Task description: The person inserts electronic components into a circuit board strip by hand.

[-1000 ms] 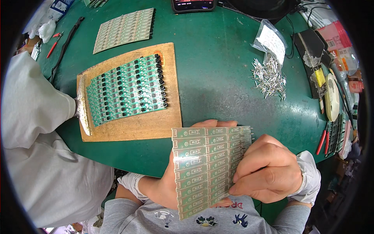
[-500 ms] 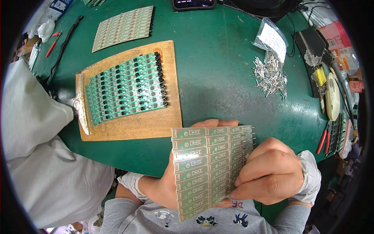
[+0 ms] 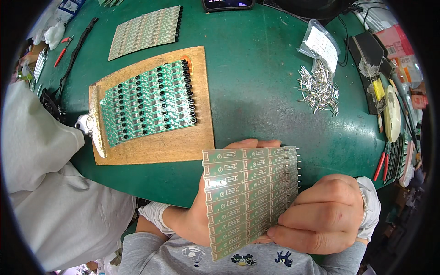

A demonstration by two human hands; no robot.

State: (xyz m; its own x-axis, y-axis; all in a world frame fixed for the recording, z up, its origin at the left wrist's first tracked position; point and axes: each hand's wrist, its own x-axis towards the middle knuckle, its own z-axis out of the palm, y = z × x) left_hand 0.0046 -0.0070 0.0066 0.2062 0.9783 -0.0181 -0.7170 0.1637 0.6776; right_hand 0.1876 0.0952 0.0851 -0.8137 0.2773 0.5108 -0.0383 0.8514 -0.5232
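Note:
A green circuit board panel (image 3: pixel 245 192) with rows of small rectangular sections is tilted up in front of my body. My left hand (image 3: pixel 195 220) is closed around it from behind, with fingertips showing over its top edge. My right hand (image 3: pixel 321 217) is at the panel's lower right edge, thumb and fingers pinched together. Whatever is between those fingertips is hidden or too small to make out. Thin metal pins (image 3: pixel 299 167) stick out along the panel's right edge. Beyond it, a heap of small silvery metal pins (image 3: pixel 319 90) lies on the green table.
A wooden clipboard (image 3: pixel 151 153) bears another panel (image 3: pixel 149 103) with black components. A further panel (image 3: pixel 145 34) lies behind it. A plastic bag (image 3: pixel 319 43) touches the pin heap. Red-handled pliers (image 3: pixel 379 166) are at right. At left is another person's grey sleeve (image 3: pixel 41 137).
My right hand has moved down along the panel's right edge, uncovering more of the pins there. The left hand and the panel stay nearly still. The grey sleeve at left has shifted slightly.

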